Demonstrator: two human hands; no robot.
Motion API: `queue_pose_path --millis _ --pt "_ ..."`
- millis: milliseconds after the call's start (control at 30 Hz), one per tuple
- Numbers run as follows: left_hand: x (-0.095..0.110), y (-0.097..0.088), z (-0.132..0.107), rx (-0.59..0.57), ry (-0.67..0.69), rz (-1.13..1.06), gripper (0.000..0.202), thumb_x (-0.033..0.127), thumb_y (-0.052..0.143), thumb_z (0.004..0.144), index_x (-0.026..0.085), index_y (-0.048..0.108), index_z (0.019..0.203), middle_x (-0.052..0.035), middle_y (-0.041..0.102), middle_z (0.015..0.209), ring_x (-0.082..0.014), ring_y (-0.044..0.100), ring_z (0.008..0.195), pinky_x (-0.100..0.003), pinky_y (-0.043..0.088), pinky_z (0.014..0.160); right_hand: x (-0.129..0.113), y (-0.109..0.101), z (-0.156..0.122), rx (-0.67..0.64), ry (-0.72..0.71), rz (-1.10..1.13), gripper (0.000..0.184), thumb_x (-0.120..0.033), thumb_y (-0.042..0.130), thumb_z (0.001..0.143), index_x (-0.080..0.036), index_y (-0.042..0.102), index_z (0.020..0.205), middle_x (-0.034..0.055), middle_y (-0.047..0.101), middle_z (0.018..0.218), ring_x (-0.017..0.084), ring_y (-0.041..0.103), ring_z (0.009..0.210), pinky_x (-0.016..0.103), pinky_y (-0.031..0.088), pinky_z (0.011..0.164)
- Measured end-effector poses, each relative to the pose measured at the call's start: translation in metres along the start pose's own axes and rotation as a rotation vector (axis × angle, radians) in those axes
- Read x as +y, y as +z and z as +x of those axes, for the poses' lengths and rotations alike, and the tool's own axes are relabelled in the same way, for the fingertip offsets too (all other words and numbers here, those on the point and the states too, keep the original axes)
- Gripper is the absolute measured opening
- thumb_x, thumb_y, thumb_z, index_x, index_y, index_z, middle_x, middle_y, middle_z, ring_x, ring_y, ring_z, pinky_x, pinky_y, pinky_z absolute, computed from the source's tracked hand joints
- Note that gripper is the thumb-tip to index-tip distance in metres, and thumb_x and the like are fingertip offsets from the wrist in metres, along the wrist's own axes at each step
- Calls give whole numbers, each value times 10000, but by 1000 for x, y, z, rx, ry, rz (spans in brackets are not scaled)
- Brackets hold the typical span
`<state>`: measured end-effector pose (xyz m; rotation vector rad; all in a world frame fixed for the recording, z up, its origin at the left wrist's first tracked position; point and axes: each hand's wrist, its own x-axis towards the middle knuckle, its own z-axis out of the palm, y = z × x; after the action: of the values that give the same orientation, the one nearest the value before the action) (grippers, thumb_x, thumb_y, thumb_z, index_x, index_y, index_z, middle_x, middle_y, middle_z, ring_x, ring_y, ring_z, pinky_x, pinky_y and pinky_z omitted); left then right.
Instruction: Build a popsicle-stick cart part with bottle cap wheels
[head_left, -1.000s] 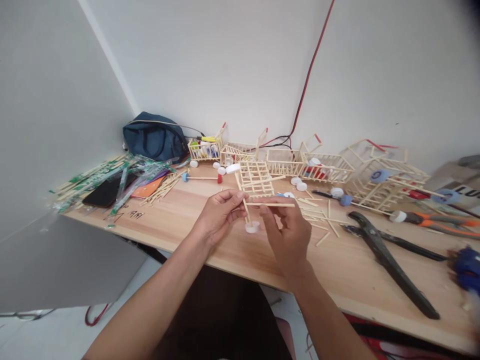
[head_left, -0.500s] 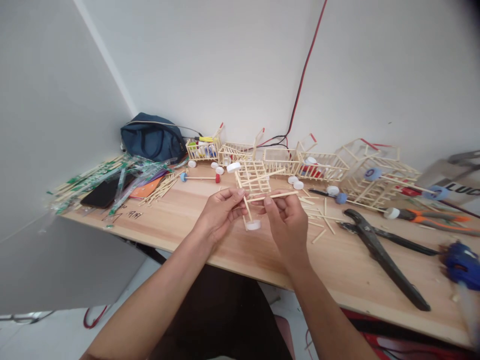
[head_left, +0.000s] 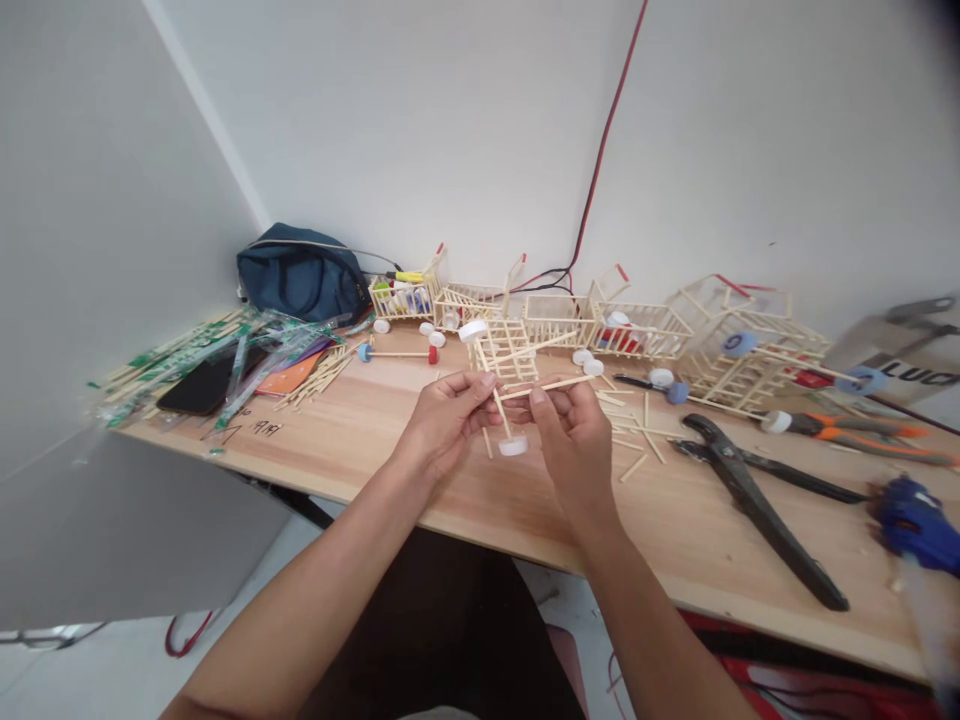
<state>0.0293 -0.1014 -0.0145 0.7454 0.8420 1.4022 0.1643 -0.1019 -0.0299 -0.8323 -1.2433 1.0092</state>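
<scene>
My left hand (head_left: pixel 442 425) pinches a thin wooden axle (head_left: pixel 503 416) between thumb and fingers. White bottle caps sit on its ends like wheels: a near cap (head_left: pixel 513 446) and a far cap (head_left: pixel 472 330). Closed as well, my right hand (head_left: pixel 576 440) grips a wooden stick (head_left: pixel 568 382) that points left and meets the axle near my left fingertips. Whether the two are joined there, I cannot tell. Just beyond my hands lies a stick lattice (head_left: pixel 510 350), partly covered by the axle and another slanting stick.
Small stick carts (head_left: pixel 645 328) with red-tipped handles line the wall. To the right lie black pliers (head_left: pixel 750 500), orange-handled pliers (head_left: pixel 840 428) and a blue glue gun (head_left: pixel 919 525). Leftward are a phone (head_left: pixel 199 385), packaged sticks (head_left: pixel 187 350), and a blue bag (head_left: pixel 300 275).
The axle's white caps have shifted slightly right relative to my hands, with its near end swinging away from the left fingers. Both hands keep their grips; the whole view has drifted slightly.
</scene>
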Motion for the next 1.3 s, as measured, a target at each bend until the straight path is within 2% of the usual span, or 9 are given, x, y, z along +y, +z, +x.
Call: queue_pose_path --millis 267,500,767,933,1067,1300 --pt "-3 5 1 0 9 -6 319 297 856 557 93 646 685 19 611 595 -54 563 521 -179 517 569 3 -2 0 -76 38 -85 126 -328 611 840 -215 597 896 23 707 820 172 677 742 293 535 652" --pt "-5 8 3 12 28 9 319 312 849 564 94 657 695 22 597 569 -53 549 508 -183 494 555 4 -4 3 -166 81 -72 148 -344 631 823 -208 594 870 6 675 793 152 650 714 238 481 579" --pt "-4 9 3 3 17 23 351 332 864 529 88 658 673 10 614 568 -63 563 502 -194 502 563 2 -4 2 -147 79 -135 149 -343 658 795 -207 610 834 -1 666 773 148 626 686 253 478 603" --pt "-2 8 -1 -15 -21 17 360 238 880 498 76 677 748 -35 680 683 -98 627 606 -225 518 655 1 -4 2 -107 113 -144 181 -364 670 784 -203 610 839 7 663 768 150 614 654 256 473 573" --pt "-6 7 -6 -6 -32 38 358 232 864 533 90 686 808 -34 686 698 -95 612 599 -245 504 669 3 -5 3 -51 88 -169 187 -367 666 783 -201 615 853 12 664 781 154 620 664 263 483 586" --pt "-10 7 -9 15 36 186 308 239 853 548 113 690 777 -32 681 746 -97 594 674 -204 434 628 3 -5 2 2 83 -175 191 -372 648 790 -203 603 867 7 637 753 152 594 644 256 467 554"
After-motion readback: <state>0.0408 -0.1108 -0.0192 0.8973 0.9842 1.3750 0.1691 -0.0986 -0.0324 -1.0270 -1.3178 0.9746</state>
